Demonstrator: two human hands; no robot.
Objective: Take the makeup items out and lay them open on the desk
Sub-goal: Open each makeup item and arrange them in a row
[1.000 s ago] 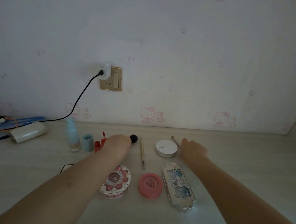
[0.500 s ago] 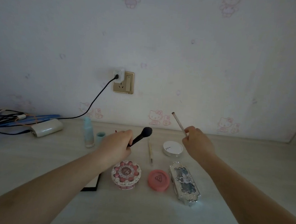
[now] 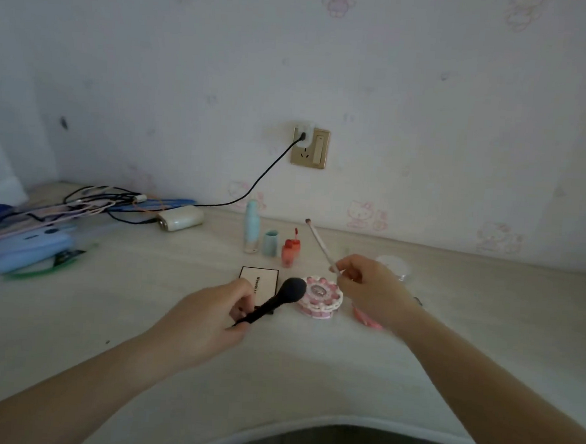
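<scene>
My left hand (image 3: pixel 206 323) grips a black makeup brush (image 3: pixel 276 300) by its handle, the round head pointing up and right above the desk. Held up in my right hand (image 3: pixel 373 292) is a thin pale brush (image 3: pixel 319 244), tip slanting up to the left. Between the hands lie a white-lidded palette (image 3: pixel 259 279) and a round pink cake-shaped compact (image 3: pixel 321 297). A pink round compact (image 3: pixel 363 317) shows partly under my right wrist. A white round compact (image 3: pixel 393 264) sits behind that hand. Further back stand a pale blue bottle (image 3: pixel 251 231), its cap (image 3: pixel 270 243) and a red lip tint (image 3: pixel 290 250).
At the back left lie a white power bank (image 3: pixel 180 217), tangled cables (image 3: pixel 97 203) and a blue pouch (image 3: pixel 26 245). A black cord (image 3: pixel 263 177) runs up to the wall socket (image 3: pixel 310 147). The desk's curved front edge (image 3: pixel 323 426) is near my body.
Both hands have lifted their brushes off the desk and drawn them toward me. The view has swung left, so the items now sit right of centre.
</scene>
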